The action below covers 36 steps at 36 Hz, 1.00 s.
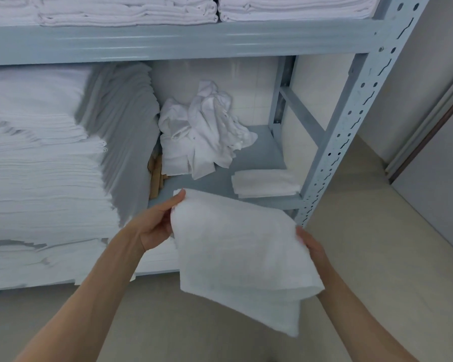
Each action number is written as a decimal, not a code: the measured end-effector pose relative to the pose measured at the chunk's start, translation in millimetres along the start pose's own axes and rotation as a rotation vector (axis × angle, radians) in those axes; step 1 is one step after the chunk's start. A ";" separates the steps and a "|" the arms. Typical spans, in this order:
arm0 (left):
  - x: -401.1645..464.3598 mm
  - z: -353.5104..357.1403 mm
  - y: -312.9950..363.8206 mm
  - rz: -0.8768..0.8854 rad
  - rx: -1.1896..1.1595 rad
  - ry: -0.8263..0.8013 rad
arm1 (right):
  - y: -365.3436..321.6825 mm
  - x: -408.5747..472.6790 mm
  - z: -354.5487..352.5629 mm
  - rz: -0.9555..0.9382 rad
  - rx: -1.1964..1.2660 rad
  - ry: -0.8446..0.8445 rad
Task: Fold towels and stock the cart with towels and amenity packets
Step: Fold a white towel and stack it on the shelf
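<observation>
Grey metal rack fills the view ahead of both hands; big stack of folded white linen off beyond the left hand, crumpled pile straight ahead at the back of the shelf, small folded towels just beyond the right hand near the rack post. Towel held in the air between the hands, in front of the shelf edge, doubled over, bottom hanging free. Its long axis runs from upper left down to lower right. Left hand pinches the top left corner, thumb on top; right hand grips the right edge, fingers mostly hidden behind cloth. Folded towels lie nearer the right hand, likely the set-down spot. No cart or packets in view.
</observation>
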State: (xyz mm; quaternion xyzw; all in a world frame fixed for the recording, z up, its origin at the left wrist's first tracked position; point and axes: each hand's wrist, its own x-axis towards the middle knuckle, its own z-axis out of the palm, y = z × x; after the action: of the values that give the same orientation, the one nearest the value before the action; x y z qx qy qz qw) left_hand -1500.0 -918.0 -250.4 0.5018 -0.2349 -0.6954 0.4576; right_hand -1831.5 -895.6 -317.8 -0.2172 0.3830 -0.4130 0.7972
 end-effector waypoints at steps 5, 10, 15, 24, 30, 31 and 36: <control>5.9 -0.3 -13.0 0.055 -0.146 -0.220 | -10.3 -4.2 17.2 0.085 -0.007 -0.084; 14.8 0.1 -60.0 -0.046 0.126 -0.198 | -21.3 0.4 23.0 0.082 0.020 0.006; 14.5 -2.7 -84.1 -0.117 0.248 -0.177 | -17.6 -7.7 -1.2 0.193 -0.180 0.061; 11.2 1.9 -46.7 0.012 0.203 -0.265 | -53.4 -26.5 -7.6 0.045 -0.431 -0.033; 4.1 13.9 7.7 0.338 0.204 -0.199 | -96.2 -34.8 19.4 -0.367 -0.477 -0.113; 5.4 15.7 12.7 0.353 0.232 -0.171 | -98.2 -33.2 24.0 -0.401 -0.474 -0.111; 12.5 30.8 18.8 0.478 0.239 -0.099 | -89.0 -10.3 19.7 -0.502 -0.356 -0.043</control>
State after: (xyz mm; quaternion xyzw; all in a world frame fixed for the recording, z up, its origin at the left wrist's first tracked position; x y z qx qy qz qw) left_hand -1521.6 -941.8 -229.8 0.4479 -0.4491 -0.5588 0.5342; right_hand -1863.5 -936.8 -242.4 -0.4498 0.3667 -0.5188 0.6278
